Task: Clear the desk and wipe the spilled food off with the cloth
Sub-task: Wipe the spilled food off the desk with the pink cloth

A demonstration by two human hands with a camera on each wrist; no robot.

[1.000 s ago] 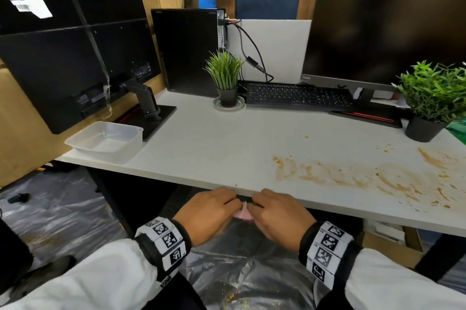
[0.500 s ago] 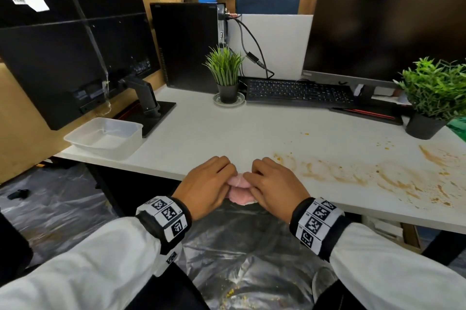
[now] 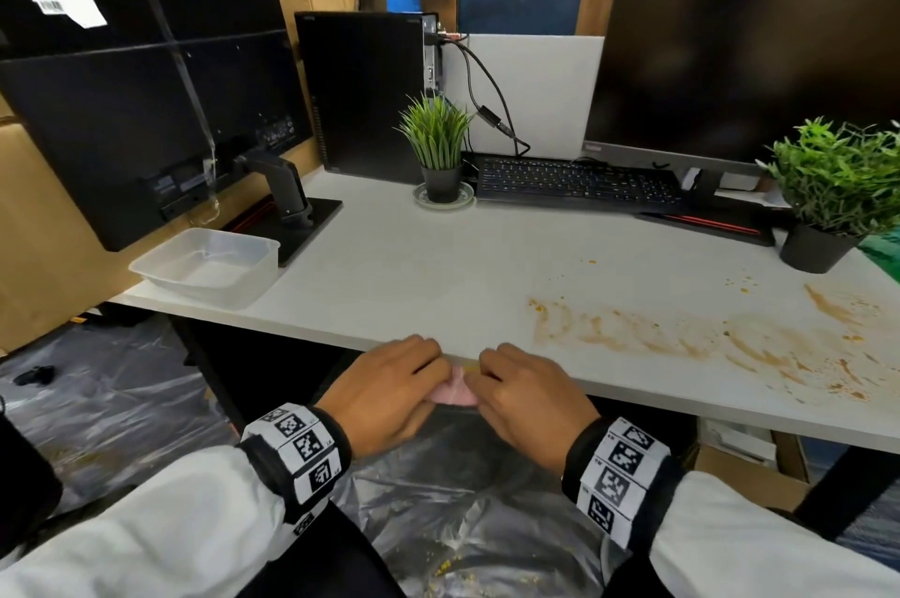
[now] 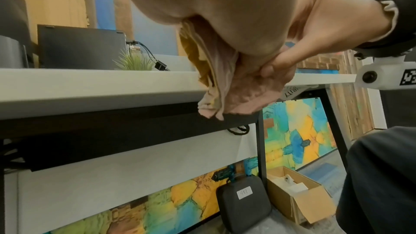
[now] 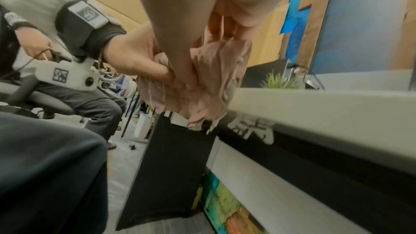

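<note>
The white counter (image 3: pixel 389 286) runs from left to right. A clear plastic tray (image 3: pixel 207 266) sits at its left front corner, just beside the flat black base (image 3: pixel 307 227) of a monitor stand. A black computer tower (image 3: pixel 363 96) stands upright at the back. Just right of it a small grass plant in a black pot (image 3: pixel 438 144) rests on a round saucer (image 3: pixel 443 198), beside a black keyboard (image 3: pixel 579 183). A 2nd monitor (image 3: pixel 750 62) stands behind the keyboard, and a bushier potted plant (image 3: pixel 833 193) sits at the far right. Brown smeared food stains (image 3: pixel 682 339) and scattered crumbs cover the right front area. Under the counter, crinkled plastic sheeting (image 3: pixel 97 402) covers the floor.
</note>
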